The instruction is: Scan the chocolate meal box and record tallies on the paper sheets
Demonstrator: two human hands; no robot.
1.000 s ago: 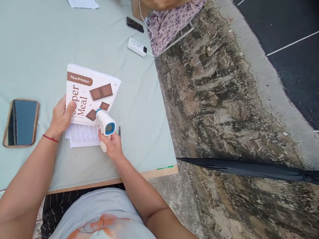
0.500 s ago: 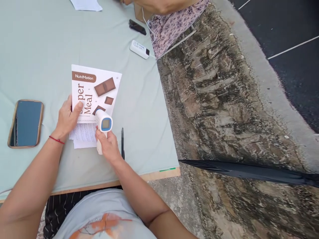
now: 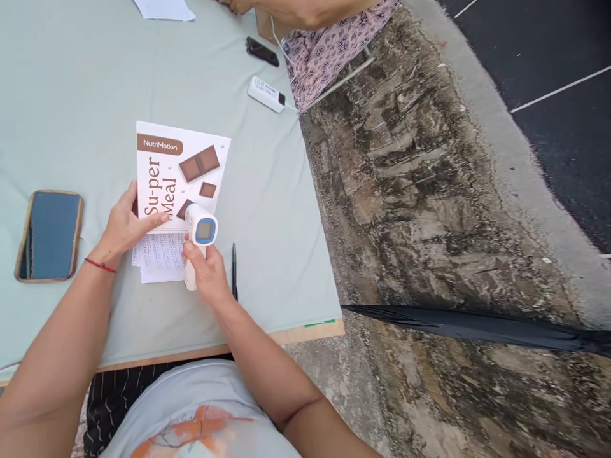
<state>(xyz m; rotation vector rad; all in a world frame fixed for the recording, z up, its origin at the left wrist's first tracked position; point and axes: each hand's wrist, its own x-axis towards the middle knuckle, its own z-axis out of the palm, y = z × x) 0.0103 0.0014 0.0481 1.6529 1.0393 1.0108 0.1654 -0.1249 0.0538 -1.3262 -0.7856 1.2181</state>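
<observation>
Taking the pack as your clock centre, the largest thing by you is the pale green tablecloth (image 3: 277,210), spreading out under everything. Next comes the white NutriMotion pack (image 3: 195,168) itself, at the near side of the cloth, its printed face toward you. Your left hand (image 3: 128,221) grips it at 8 o'clock, thumb flat on the front, fingers mostly hidden behind the edge. It looks light and smooth, likely thin card that would dent under a squeeze; a broad hold on that side edge suits it, and the glossy face may slide a little.

Your phone (image 3: 50,235) lies well apart, toward 8 o'clock. Written sheets (image 3: 157,261) show at 6 o'clock, thin and easily creased. At 5 o'clock your right hand (image 3: 209,275) is closed around the grip of a white handheld device (image 3: 195,219), probably stiff plastic, best held by that handle. Its nose overlaps the pack's corner; contact you can't judge. Smallest, the pen (image 3: 234,270) lies farther out at 5 o'clock.
</observation>
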